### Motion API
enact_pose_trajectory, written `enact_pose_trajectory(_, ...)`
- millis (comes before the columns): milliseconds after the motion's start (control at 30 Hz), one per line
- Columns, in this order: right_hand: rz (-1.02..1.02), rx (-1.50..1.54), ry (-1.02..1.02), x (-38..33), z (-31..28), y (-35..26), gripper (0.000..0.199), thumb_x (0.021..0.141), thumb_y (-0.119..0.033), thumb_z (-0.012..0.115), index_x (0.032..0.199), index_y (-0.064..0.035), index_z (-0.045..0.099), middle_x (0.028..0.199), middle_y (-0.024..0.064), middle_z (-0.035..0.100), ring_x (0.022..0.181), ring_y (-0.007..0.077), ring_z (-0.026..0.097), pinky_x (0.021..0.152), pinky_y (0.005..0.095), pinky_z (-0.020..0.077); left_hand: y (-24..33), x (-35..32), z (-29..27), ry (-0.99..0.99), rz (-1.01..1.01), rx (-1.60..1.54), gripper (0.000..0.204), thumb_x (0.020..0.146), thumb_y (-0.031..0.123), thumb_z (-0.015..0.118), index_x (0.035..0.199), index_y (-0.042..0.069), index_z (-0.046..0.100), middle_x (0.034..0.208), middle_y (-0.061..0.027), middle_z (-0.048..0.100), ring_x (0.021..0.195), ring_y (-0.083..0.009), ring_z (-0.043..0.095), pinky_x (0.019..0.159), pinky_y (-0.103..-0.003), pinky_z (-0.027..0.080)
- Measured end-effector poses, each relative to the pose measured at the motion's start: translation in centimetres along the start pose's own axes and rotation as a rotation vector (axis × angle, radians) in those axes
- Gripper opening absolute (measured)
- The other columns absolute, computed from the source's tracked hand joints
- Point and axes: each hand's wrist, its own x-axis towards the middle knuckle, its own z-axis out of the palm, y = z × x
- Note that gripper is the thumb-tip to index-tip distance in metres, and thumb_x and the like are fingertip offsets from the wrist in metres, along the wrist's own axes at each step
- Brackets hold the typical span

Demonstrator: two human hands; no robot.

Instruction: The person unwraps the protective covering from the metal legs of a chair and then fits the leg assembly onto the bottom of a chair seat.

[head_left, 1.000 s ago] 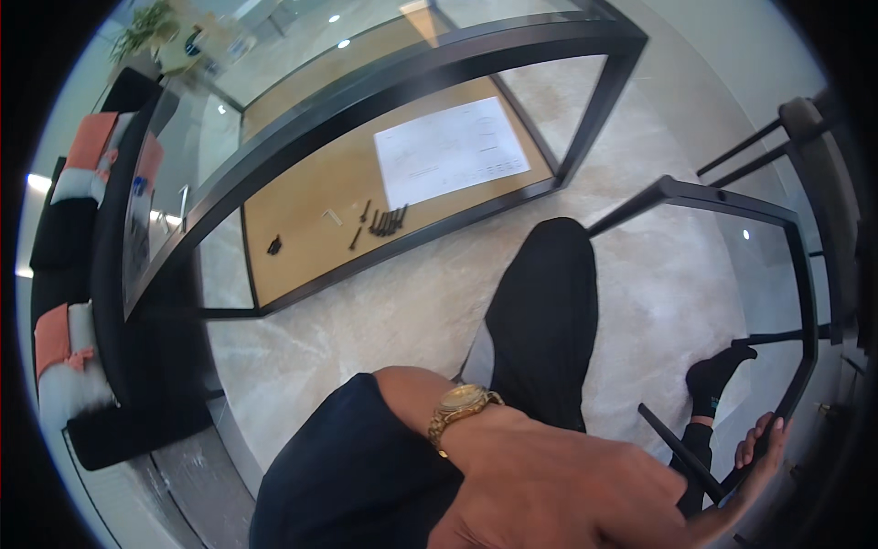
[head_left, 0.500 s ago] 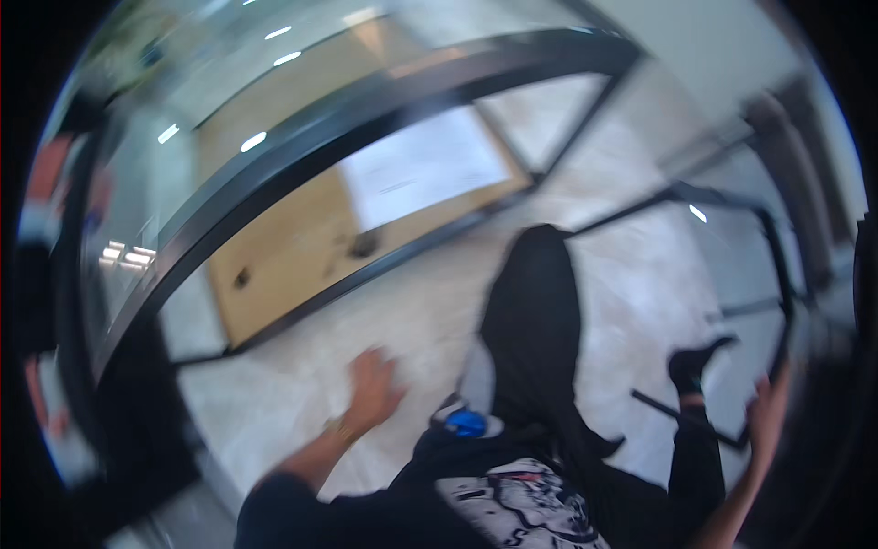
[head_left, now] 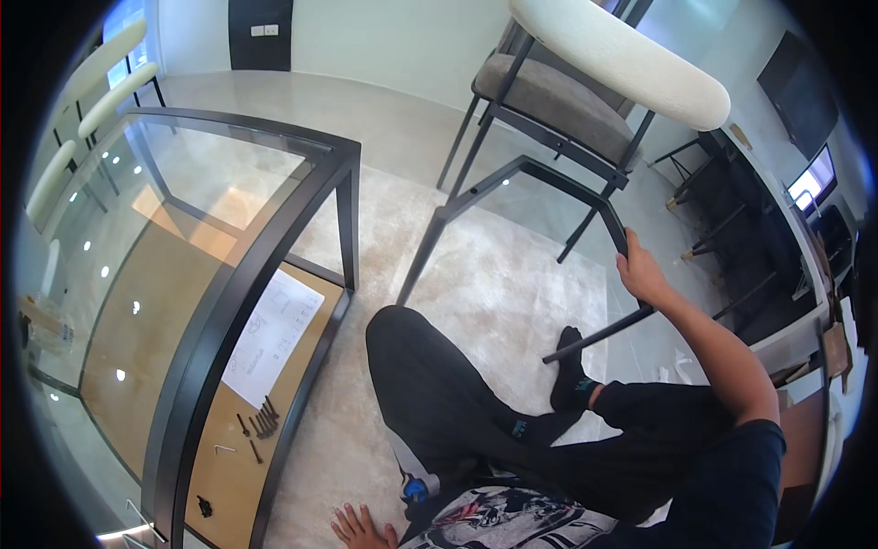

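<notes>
My right hand (head_left: 643, 273) is wrapped round a bent black metal tube frame (head_left: 549, 174), near one of its corners. The frame stands over the rug to the right of my raised knee, with one tube end near my foot. My left hand (head_left: 363, 529) rests on the pale rug (head_left: 315, 448) at the lower edge, fingers spread, holding nothing. Near it, on the wooden lower shelf (head_left: 219, 425) of a glass-topped table, lie several dark bolts (head_left: 263, 421), a small hex key (head_left: 225, 449), a small black part (head_left: 204, 506) and a printed sheet (head_left: 273, 334).
The glass table's black frame (head_left: 352, 183) rises on my left. A chair (head_left: 558, 101) with a grey seat and cream backrest stands just beyond the tube frame. Pale chairs (head_left: 110, 87) are at the far left. Black upturned legs (head_left: 700, 242) and a screen (head_left: 814, 178) are at the right.
My view has swung right and up, bringing the chair and wall into sight. My left hand, earlier above the rug, now appears on it at the lower edge. My right hand stays at the frame.
</notes>
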Motion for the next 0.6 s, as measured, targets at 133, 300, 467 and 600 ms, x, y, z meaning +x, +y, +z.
enact_pose_trajectory(133,0.078,-0.008,-0.050,0.5,1.1,-0.6,0.056,0.094,-0.014,0.056,0.143,0.0000,0.035,0.100,0.0373,0.065,0.093,0.0545,0.063,0.082,0.0605,0.0469,0.1,-0.3,-0.8,-0.066,-0.045,-0.027,0.078,0.082,0.050,0.060,0.145,0.006,0.047,0.158,-0.0261,0.032,0.146,-0.0526,0.024,0.116,-0.069,0.016)
enact_pose_trajectory(300,0.051,0.071,0.036,-0.1,1.2,1.1,0.053,0.094,-0.016,0.057,0.142,-0.0020,0.037,0.095,0.0365,0.065,0.091,0.0540,0.063,0.081,0.0599,0.0480,0.2,-0.2,-1.5,-0.050,-0.007,0.011,0.085,0.079,0.053,0.063,0.149,0.009,0.042,0.159,-0.0261,0.030,0.147,-0.0519,0.023,0.116,-0.070,0.016)
enact_pose_trajectory(467,0.075,0.117,0.040,-0.7,1.2,0.9,0.052,0.095,-0.017,0.057,0.142,-0.0038,0.038,0.097,0.0335,0.066,0.092,0.0520,0.064,0.082,0.0577,0.0488,-1.6,-1.5,2.1,-0.015,0.085,0.258,0.061,0.099,0.036,0.052,0.155,0.018,0.035,0.159,-0.0208,0.035,0.145,-0.0474,0.033,0.117,-0.065,0.023)
enact_pose_trajectory(600,0.001,0.055,0.133,0.8,1.4,1.9,0.049,0.091,-0.017,0.059,0.137,-0.0065,0.044,0.095,0.0326,0.067,0.090,0.0511,0.065,0.081,0.0586,0.0498,-3.9,-1.4,6.1,0.292,0.183,0.560,0.060,0.100,0.035,0.054,0.155,0.021,0.034,0.157,-0.0167,0.039,0.142,-0.0433,0.040,0.113,-0.062,0.034)
